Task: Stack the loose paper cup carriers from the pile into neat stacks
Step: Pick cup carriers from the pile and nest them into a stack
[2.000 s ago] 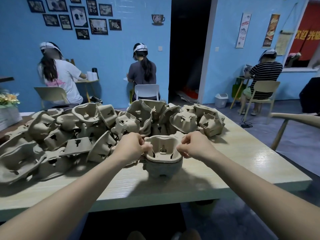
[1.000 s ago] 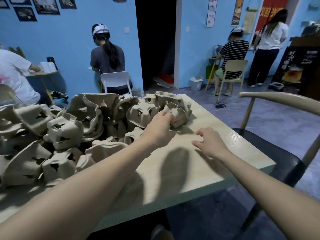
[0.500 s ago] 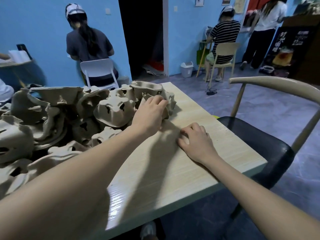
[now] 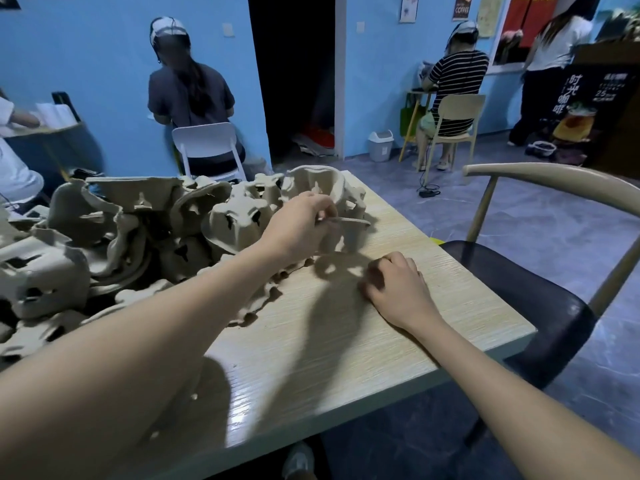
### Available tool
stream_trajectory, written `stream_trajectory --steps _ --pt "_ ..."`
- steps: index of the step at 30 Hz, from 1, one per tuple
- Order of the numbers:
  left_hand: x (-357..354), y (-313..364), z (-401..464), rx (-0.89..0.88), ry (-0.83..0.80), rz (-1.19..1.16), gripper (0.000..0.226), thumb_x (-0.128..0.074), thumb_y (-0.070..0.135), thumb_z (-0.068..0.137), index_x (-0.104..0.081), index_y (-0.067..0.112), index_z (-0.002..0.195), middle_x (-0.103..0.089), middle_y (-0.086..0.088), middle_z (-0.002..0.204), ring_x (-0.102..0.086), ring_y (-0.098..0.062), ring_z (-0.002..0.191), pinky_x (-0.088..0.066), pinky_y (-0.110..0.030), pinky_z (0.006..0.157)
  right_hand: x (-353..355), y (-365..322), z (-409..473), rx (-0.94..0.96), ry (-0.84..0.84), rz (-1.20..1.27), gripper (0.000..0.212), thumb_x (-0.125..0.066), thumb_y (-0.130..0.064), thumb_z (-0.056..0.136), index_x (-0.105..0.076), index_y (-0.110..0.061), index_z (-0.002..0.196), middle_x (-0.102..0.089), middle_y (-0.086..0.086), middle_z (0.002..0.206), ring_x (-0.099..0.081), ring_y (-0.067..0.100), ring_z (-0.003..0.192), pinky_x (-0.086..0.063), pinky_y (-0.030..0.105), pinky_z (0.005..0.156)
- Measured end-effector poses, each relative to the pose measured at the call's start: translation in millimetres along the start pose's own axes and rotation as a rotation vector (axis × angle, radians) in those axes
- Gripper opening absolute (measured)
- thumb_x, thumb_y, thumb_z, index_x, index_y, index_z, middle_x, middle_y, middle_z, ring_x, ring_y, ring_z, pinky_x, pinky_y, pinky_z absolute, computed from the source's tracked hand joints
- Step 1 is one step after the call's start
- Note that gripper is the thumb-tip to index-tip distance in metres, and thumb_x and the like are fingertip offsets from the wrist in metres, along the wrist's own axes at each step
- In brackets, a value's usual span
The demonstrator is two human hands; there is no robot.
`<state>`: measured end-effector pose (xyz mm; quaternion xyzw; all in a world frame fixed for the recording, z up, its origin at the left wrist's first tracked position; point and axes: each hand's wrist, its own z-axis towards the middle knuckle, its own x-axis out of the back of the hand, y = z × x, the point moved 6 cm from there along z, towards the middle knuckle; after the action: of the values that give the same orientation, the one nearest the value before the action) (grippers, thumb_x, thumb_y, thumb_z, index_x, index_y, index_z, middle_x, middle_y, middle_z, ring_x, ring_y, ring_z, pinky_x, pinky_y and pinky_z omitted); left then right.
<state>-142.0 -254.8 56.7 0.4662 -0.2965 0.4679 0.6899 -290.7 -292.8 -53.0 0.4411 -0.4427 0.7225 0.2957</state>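
The left hand (image 4: 301,226) pinches a carrier (image 4: 348,233) by its rim, now raised off the table (image 4: 346,341); half a second ago it reached into the pile (image 4: 138,230) left of it. The right hand (image 4: 394,285) rests loosely curled nearby, holding nothing. Its fingertips are hidden.
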Motion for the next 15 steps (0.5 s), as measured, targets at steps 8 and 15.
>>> stream_trajectory --steps 8,15 --pt "5 -24 -42 0.393 -0.131 -0.662 0.013 -0.061 0.017 0.090 -0.058 0.015 0.078 -0.058 0.011 0.047 -0.054 -0.006 0.043 -0.044 -0.018 0.050 14 0 -4 -0.039 0.072 0.463 0.025 -0.059 -0.014 0.090 -0.061 -0.011 0.115 -0.058 0.001 0.109 -0.054 0.012 0.095 -0.043 0.024 0.085" --pt "24 -36 -69 0.546 -0.139 -0.867 0.020 -0.059 0.021 0.092 -0.056 0.020 0.072 -0.058 0.006 0.060 -0.055 -0.005 0.049 -0.048 -0.020 0.054 44 -51 -18 0.107 0.041 0.784 0.020 -0.051 -0.007 0.094 -0.063 -0.010 0.109 -0.064 -0.005 0.091 -0.057 0.007 0.082 -0.045 0.023 0.080"
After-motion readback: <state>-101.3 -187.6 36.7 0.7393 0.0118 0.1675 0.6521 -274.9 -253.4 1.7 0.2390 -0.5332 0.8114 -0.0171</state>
